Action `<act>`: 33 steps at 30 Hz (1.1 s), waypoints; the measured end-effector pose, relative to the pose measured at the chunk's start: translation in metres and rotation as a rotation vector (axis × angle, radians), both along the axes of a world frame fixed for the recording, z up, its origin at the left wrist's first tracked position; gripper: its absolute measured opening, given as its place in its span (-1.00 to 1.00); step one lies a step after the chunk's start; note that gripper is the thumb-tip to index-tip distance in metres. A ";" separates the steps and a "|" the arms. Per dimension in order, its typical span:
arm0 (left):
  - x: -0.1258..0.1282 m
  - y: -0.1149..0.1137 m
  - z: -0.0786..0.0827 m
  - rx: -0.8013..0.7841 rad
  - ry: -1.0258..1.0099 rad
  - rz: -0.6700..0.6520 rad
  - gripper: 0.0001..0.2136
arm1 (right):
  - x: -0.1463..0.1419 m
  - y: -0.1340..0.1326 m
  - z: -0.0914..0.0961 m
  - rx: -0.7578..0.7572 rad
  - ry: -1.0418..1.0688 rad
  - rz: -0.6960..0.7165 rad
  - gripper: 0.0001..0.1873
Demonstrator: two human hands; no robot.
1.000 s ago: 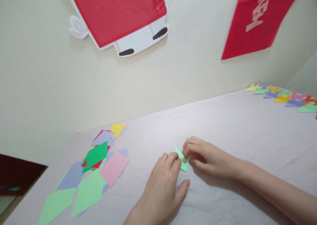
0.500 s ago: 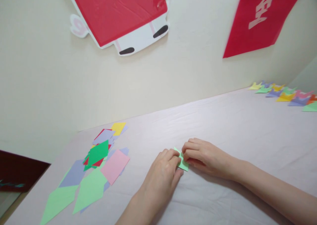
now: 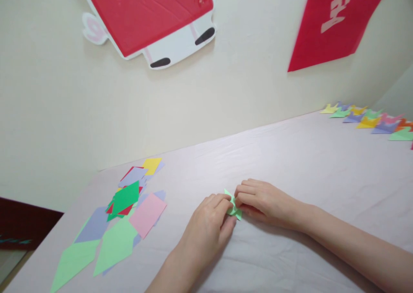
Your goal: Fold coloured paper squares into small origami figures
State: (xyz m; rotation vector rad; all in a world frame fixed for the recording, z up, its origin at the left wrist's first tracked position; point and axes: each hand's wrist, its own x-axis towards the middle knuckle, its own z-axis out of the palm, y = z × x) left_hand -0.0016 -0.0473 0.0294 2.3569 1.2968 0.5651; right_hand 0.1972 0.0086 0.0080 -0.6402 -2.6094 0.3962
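Observation:
A small folded light green paper piece (image 3: 232,206) lies on the pale table (image 3: 306,168), pinched between both hands. My left hand (image 3: 208,228) presses its fingertips on the piece's left side, fingers curled. My right hand (image 3: 263,200) grips the right side, fingers bent close together. Most of the paper is hidden under the fingers; only a pointed tip and a lower corner show.
Loose flat paper sheets (image 3: 125,215) in green, pink, lilac, red and yellow lie spread at the left. A row of several folded paper figures (image 3: 371,121) lines the far right edge. Red posters (image 3: 148,13) hang on the cream wall behind.
Both hands have closed in on the green piece. It looks smaller and more folded, with less of it showing. The view has shifted slightly.

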 end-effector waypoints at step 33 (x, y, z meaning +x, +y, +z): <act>0.023 0.014 -0.017 0.105 -0.010 0.223 -0.84 | 0.011 0.014 0.001 -0.363 0.148 -0.142 -0.90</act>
